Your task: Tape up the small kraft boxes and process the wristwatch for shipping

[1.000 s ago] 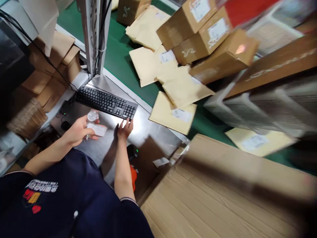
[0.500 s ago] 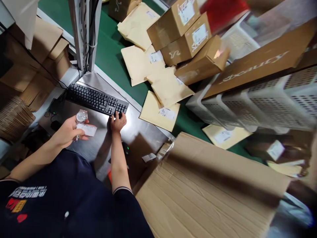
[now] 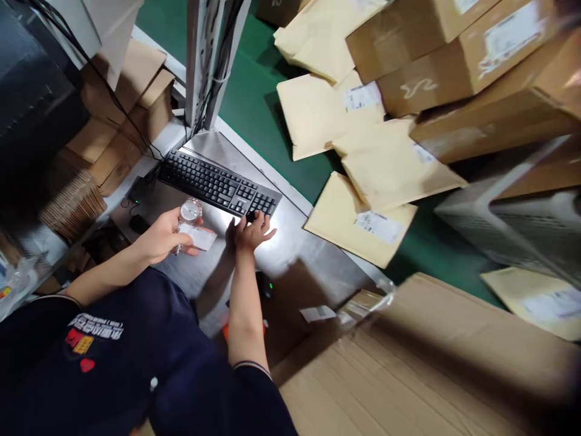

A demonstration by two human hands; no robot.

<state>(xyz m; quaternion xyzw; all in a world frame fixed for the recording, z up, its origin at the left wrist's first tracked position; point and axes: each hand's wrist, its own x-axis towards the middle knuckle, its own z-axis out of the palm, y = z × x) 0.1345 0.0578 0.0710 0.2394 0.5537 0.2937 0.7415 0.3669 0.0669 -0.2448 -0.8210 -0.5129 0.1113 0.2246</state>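
My left hand (image 3: pixel 164 237) is closed around a wristwatch (image 3: pixel 190 210) with a round pale dial and a metal bracelet, seemingly in clear film. A white paper slip (image 3: pixel 200 237) is pinched along with it under the thumb. Just to the right, my right hand (image 3: pixel 252 233) has its fingers spread over the number pad of a black keyboard (image 3: pixel 206 184). At least one fingertip appears to touch the keys. The keyboard lies on a shiny metal table (image 3: pixel 211 253).
A computer mouse (image 3: pixel 264 284) with a green light sits by my right forearm. Padded envelopes (image 3: pixel 327 115) and cardboard boxes (image 3: pixel 422 79) pile on the green belt (image 3: pixel 254 109) beyond. A large carton (image 3: pixel 385 363) stands at the right; a metal post (image 3: pixel 204 66) rises behind the keyboard.
The whole scene has shifted right as my head turned left. My right hand's fingers are more spread over the number pad. My left hand keeps hold of the wristwatch and slip.
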